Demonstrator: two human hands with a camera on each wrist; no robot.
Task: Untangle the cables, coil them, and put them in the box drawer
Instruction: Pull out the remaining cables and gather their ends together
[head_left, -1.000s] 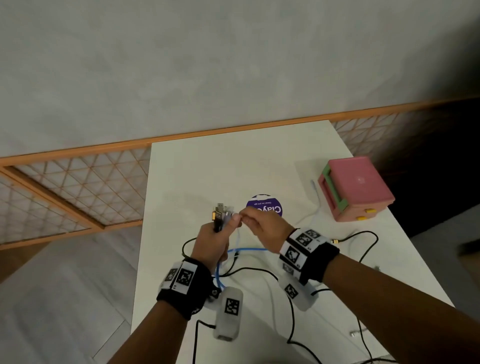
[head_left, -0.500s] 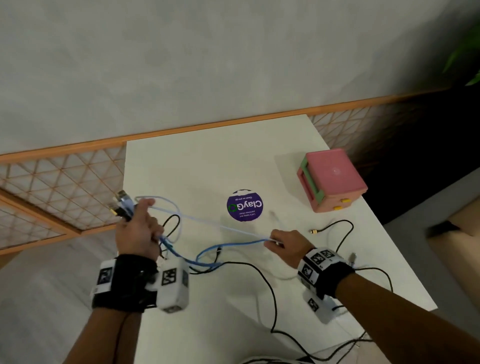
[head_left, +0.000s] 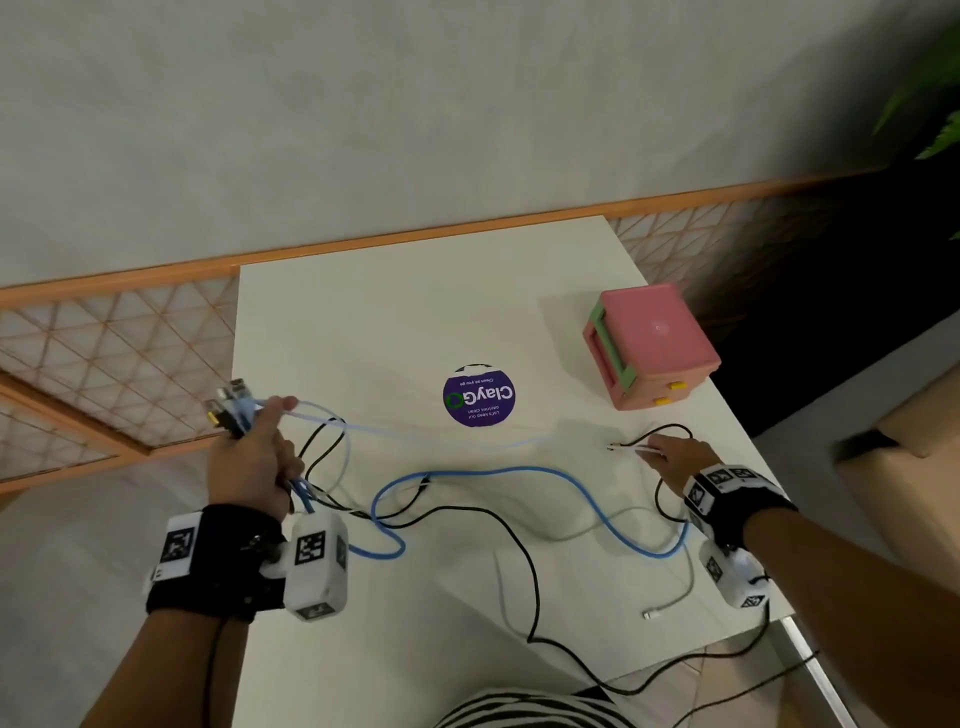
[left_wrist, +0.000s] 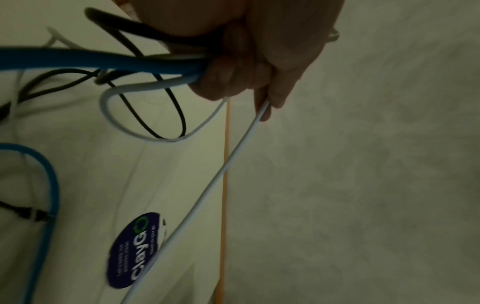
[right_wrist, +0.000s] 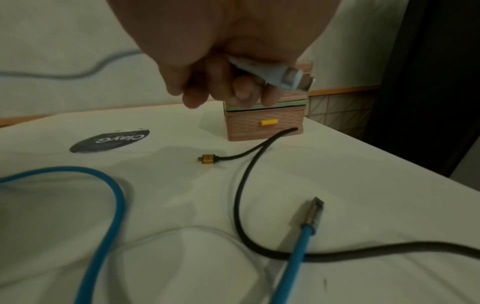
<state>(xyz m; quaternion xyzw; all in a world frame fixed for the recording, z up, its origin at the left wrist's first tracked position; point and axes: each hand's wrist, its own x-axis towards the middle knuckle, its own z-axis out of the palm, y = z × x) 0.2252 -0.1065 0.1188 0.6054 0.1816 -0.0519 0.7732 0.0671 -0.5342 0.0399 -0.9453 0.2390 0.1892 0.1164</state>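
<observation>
- While our left hand (head_left: 254, 457) clutches the bundled cable ends and our right hand (head_left: 678, 460) pinches the white cable's (head_left: 447, 436) plug, pulling could tighten crossings.
- Black cable (head_left: 524, 561) trailing off the surface (head_left: 363, 322) may snag; the box (head_left: 649, 345) stands apart, its drawers closed.

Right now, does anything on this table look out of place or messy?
Yes. The blue cable, black cable and a white cable sprawl crossed over the table, and black cable hangs off the near edge. The pink box looks fine.
</observation>
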